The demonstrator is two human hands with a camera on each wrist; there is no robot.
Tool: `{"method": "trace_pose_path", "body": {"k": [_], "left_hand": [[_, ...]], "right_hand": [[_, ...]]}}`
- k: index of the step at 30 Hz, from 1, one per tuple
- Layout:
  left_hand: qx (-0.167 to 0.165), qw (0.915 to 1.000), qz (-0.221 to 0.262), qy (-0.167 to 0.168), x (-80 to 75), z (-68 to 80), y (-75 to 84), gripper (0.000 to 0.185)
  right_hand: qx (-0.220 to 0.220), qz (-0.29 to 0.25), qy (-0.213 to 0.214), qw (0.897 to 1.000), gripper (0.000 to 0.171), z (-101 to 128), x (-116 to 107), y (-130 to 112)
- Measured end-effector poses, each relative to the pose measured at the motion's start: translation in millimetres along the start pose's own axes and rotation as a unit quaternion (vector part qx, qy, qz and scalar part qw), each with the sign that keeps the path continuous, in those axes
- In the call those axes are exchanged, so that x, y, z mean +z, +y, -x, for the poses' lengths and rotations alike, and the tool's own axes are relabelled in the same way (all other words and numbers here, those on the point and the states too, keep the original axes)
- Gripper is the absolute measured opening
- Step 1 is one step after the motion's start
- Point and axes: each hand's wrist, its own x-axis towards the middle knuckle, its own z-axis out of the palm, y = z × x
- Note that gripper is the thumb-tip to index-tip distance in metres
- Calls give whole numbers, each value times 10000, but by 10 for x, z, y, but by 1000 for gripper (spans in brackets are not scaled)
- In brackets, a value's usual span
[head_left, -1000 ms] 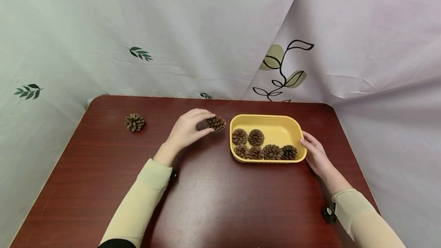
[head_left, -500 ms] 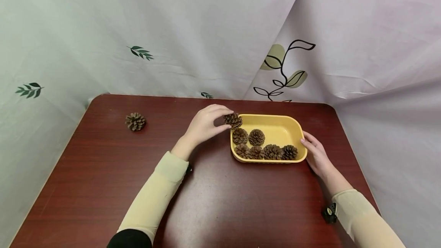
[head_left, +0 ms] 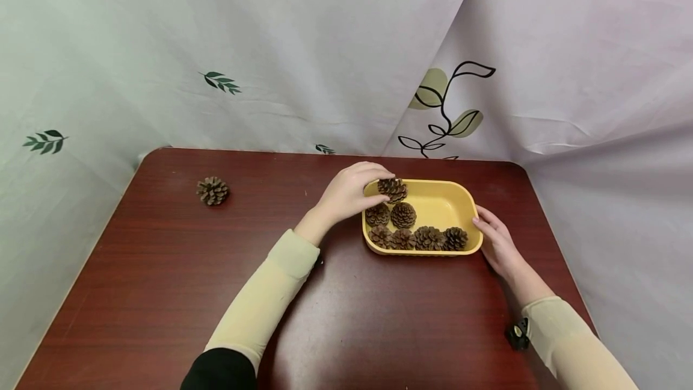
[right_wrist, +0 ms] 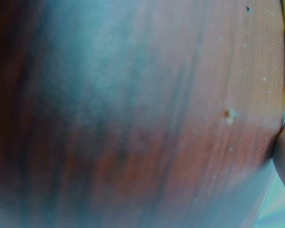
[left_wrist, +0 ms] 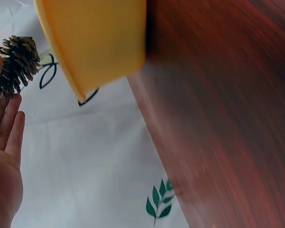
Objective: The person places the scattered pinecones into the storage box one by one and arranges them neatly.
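Observation:
My left hand (head_left: 352, 192) pinches a brown pine cone (head_left: 393, 189) between thumb and fingers, over the back left part of a yellow bin (head_left: 441, 197). In the left wrist view that pine cone (left_wrist: 18, 64) shows above the bin's rim, beside the yellow wall (left_wrist: 99, 42). Several more pine cones (head_left: 429, 238) lie in the bin, in a row along its front side and at its left end. My right hand (head_left: 497, 242) grips the bin's right end, thumb at the rim and fingers behind the wall.
One pine cone (head_left: 213, 191) lies alone at the back left of the dark red wooden table (head_left: 162, 269). A pale curtain (head_left: 303, 47) with leaf prints hangs right behind the table's back edge.
My left hand has carried its pine cone rightward, from the table beside the bin to over the bin's inside. The right hand and the bin have stayed in place.

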Motion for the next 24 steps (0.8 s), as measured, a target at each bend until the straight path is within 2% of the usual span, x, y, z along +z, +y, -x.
{"method": "trace_pose_path", "body": {"k": [11, 24], "left_hand": [[-32, 9974, -60, -716, 236, -270, 174, 42], [-135, 9925, -69, -1213, 492, -458, 229, 44]], "right_hand": [[49, 47, 81, 9999, 36, 1, 15, -11], [25, 5, 22, 10000, 37, 3, 18, -5]]}}
